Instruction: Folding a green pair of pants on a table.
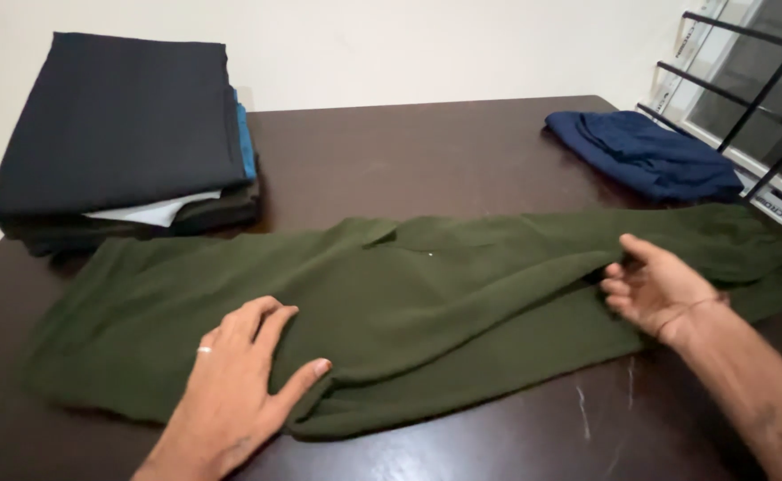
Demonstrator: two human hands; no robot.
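Observation:
An olive green garment (427, 303) lies spread lengthwise across a dark brown table (427, 151). My left hand (240, 383) rests flat on its near left part, fingers spread, a ring on one finger. My right hand (658, 289) sits at the garment's right part, fingers curled loosely against a fold of the fabric. Whether those fingers grip the cloth is unclear.
A stack of folded dark clothes (124, 134) stands at the back left, with a blue layer and a white piece showing in it. A crumpled navy blue garment (649, 156) lies at the back right. A barred window (747, 80) is at the right edge.

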